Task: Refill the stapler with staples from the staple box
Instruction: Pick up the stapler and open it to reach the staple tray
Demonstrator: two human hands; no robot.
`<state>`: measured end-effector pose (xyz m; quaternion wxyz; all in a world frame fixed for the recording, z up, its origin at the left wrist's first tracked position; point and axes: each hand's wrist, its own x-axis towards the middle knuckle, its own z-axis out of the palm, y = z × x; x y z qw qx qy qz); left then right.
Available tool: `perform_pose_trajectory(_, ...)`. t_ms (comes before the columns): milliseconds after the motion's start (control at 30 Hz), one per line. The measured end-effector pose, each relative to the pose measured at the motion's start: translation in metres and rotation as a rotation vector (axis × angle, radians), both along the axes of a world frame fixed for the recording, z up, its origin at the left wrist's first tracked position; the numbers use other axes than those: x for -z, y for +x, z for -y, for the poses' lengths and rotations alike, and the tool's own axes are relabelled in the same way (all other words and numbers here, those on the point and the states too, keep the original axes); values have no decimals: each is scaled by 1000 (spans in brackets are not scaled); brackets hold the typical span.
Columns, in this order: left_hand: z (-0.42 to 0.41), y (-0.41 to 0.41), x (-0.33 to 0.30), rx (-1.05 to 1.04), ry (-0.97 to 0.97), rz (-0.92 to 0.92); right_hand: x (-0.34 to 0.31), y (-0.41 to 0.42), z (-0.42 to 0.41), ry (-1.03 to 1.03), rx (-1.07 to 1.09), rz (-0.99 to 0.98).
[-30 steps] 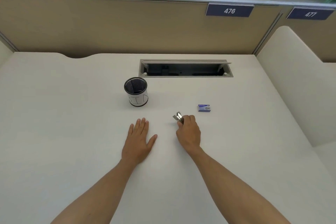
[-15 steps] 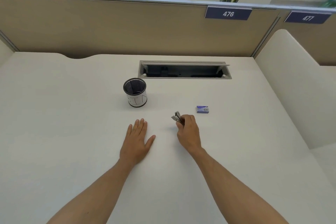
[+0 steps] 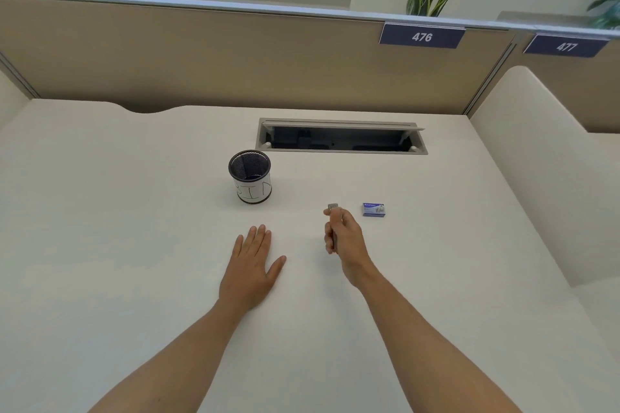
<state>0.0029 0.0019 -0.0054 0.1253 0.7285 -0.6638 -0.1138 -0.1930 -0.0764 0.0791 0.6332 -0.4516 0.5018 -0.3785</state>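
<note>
Looking at the head view: my right hand (image 3: 345, 238) is wrapped around the stapler (image 3: 332, 211), lifted off the desk (image 3: 134, 245) near its middle, the metal end poking out past the fingers toward the back edge. Can't tell whether the stapler is open. The staple box (image 3: 373, 209) lies flat on the desk just right of that hand, not touching it. My left hand (image 3: 250, 265) rests palm-down on the desk, fingers straight and together, holding nothing. The mesh cup (image 3: 250, 176) stands upright behind the left hand, toward the back edge; the cable hatch (image 3: 340, 137) sits open beyond it.
</note>
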Motion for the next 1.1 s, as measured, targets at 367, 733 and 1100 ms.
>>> perform_pose_trajectory(367, 0, 1, 1, 2, 11, 0, -8, -16, 5, 241, -91, 762)
perform_pose_trajectory(733, -1, 0, -2, 1, 5, -14, -6, -17, 3, 233, -117, 773)
perform_pose_trajectory(1100, -8, -7, -9, 12, -173, -1, -6, -8, -9, 185, -94, 176)
